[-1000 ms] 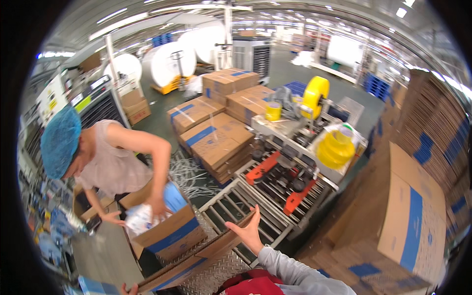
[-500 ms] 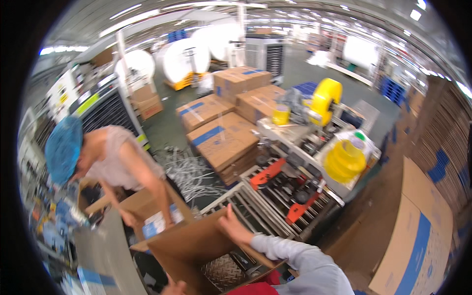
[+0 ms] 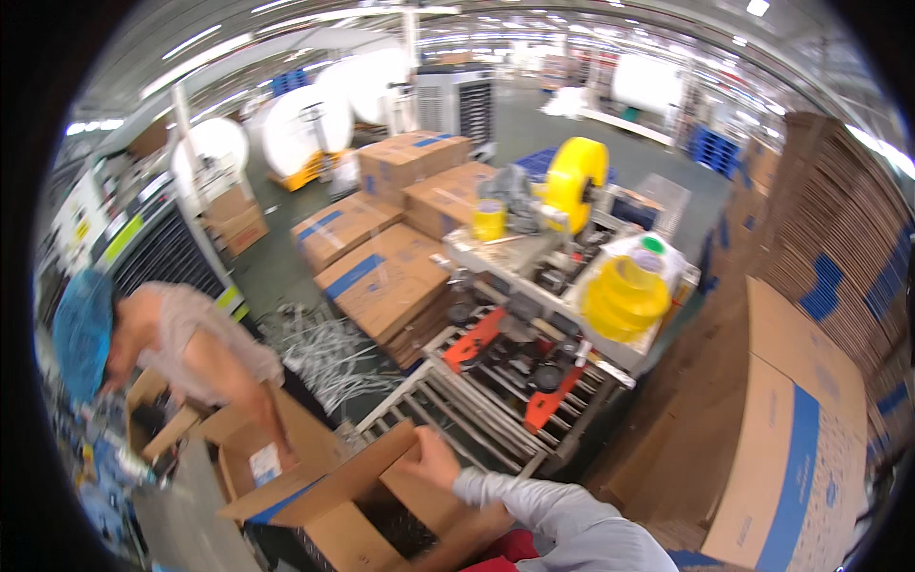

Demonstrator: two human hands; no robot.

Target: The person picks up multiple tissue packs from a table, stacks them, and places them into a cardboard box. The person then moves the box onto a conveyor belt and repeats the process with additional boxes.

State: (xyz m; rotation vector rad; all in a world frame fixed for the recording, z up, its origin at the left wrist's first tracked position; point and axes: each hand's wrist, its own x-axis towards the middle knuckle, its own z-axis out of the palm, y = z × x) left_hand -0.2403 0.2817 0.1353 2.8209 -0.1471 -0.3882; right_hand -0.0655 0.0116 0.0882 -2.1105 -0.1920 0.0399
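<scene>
Where the open carton (image 3: pixel 348 536) lies at seven o'clock, I record the right hand (image 3: pixel 436 464) at six o'clock, its fingers bent and closed on the carton's upper edge. The left hand (image 3: pixel 469 541) is a blur low at six o'clock near the carton; I cannot tell whether its fingers grip or are spread. At eight o'clock a co-worker (image 3: pixel 202 348) reaches into a second carton (image 3: pixel 310 440), beside a white packet (image 3: pixel 265 464).
</scene>
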